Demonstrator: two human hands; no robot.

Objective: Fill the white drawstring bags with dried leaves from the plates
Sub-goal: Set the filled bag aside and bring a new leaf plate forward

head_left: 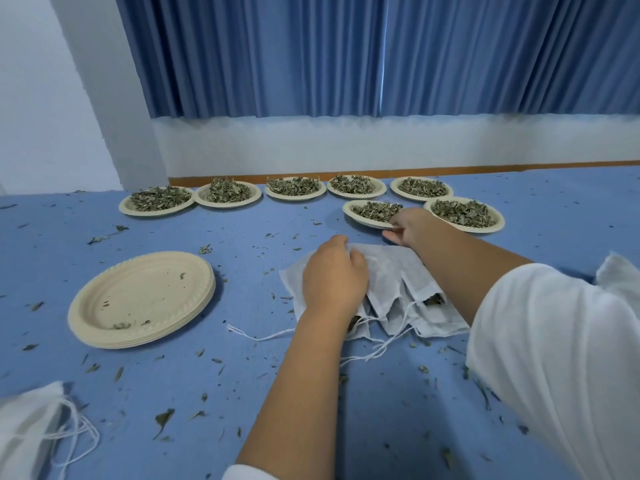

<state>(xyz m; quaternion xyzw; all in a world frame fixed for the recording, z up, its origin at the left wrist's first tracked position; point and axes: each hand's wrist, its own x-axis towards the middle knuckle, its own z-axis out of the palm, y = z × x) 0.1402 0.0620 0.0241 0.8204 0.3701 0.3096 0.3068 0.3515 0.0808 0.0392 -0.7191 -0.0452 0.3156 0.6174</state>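
Several white drawstring bags lie overlapped in the middle of the blue table, some showing dried leaves at their mouths, strings trailing toward me. My left hand rests on top of the pile, fingers curled over the far edge of a bag. My right hand reaches beyond the pile and grips the near rim of a plate of dried leaves. Several more leaf-filled plates stand in a row along the far edge, and another plate sits to the right of my right hand.
A stack of empty paper plates sits left of the bags. More white bags lie at the near left corner. Leaf crumbs litter the blue table. A blue curtain hangs behind.
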